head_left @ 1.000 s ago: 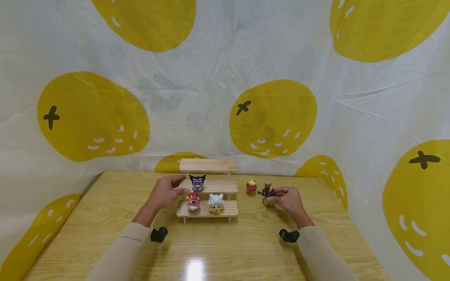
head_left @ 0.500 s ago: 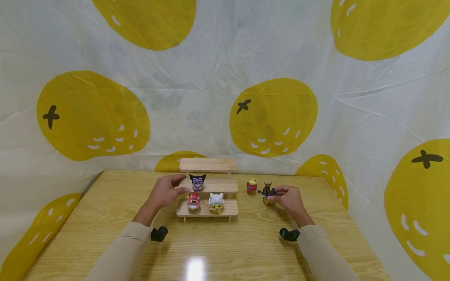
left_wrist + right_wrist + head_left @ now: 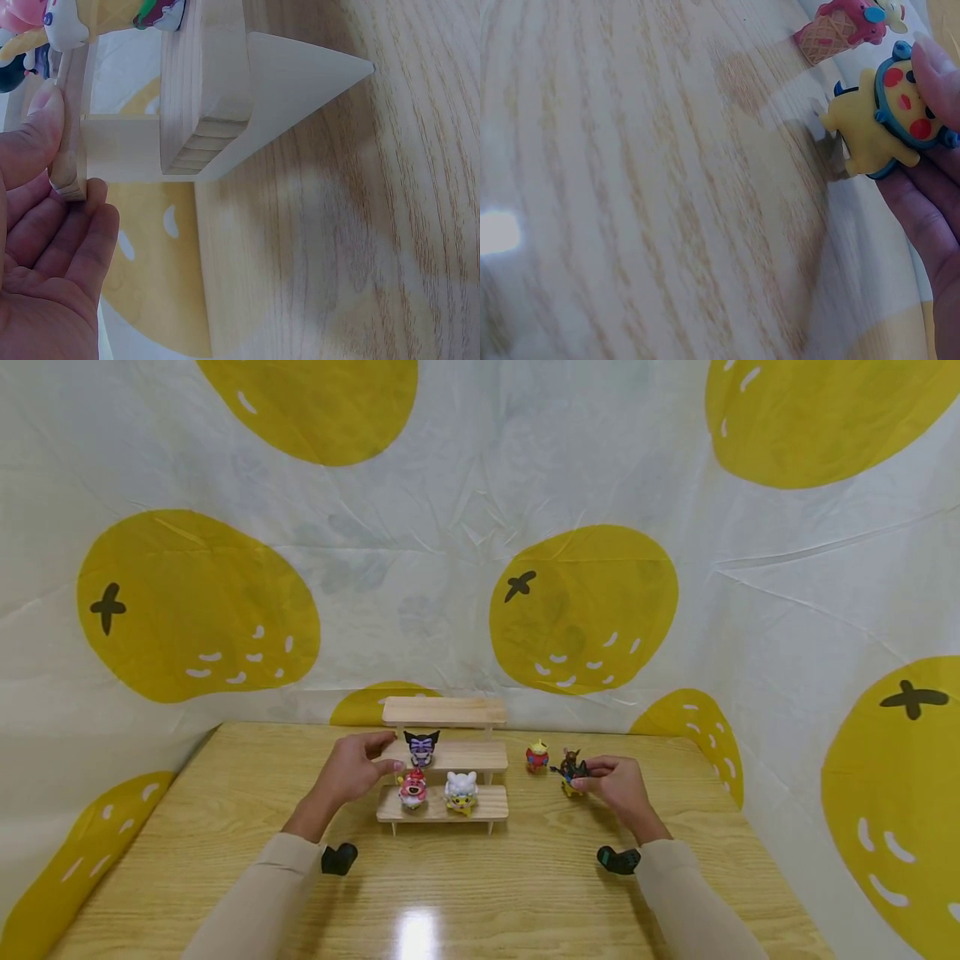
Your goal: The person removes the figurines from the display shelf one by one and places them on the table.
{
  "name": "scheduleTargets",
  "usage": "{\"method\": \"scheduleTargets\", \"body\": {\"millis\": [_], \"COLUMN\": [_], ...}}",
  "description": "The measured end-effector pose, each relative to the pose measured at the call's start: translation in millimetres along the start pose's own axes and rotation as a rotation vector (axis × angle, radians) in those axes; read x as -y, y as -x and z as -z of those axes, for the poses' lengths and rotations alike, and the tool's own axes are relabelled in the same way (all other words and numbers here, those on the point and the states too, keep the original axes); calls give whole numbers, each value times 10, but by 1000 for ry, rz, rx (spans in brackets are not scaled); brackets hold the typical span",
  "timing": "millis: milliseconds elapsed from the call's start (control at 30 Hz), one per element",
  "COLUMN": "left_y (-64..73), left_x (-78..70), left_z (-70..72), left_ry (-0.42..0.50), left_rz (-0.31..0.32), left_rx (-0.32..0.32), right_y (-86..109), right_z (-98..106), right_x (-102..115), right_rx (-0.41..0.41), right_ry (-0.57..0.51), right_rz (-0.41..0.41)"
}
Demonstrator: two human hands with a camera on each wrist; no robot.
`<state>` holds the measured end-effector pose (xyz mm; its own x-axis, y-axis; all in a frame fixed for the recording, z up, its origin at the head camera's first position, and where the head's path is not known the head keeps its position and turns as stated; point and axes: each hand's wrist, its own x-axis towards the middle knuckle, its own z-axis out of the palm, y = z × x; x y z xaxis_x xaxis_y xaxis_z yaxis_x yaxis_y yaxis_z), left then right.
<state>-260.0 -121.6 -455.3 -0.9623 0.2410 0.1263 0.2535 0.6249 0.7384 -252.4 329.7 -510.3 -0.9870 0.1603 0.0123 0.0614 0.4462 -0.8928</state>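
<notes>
My left hand (image 3: 351, 770) grips the left end of the middle tier of a three-tier wooden display stand (image 3: 476, 757). In the left wrist view the thumb lies on top of that board and the fingers curl beneath. A black-eared figurine (image 3: 422, 752) stands on the middle tier. Below it, a pink bear figurine (image 3: 412, 792) and a yellow figurine with a white hood (image 3: 461, 790) share the bottom tier. To the right, my right hand (image 3: 621, 787) pinches a yellow figurine with a dark blue-trimmed hood (image 3: 866, 139) by its head, low over the table.
A red figurine with a yellow top (image 3: 537, 758) stands right of the stand. Just behind the held figurine is a brown-eared figurine (image 3: 572, 757), partly hidden. A white cloth with yellow fruit shapes (image 3: 420, 610) hangs behind the wooden table (image 3: 465, 893). Dark devices (image 3: 340, 860) sit by both wrists.
</notes>
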Motion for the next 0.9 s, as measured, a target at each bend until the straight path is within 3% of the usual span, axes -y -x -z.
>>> {"method": "scheduleTargets", "body": {"millis": [900], "left_y": [-11], "left_x": [-1], "left_z": [11], "left_ry": [4], "left_rz": [0], "left_rx": [-1], "right_y": [-13], "right_z": [-5], "right_x": [-44], "right_rx": [19], "right_ry": [-22], "right_rz": [25]}}
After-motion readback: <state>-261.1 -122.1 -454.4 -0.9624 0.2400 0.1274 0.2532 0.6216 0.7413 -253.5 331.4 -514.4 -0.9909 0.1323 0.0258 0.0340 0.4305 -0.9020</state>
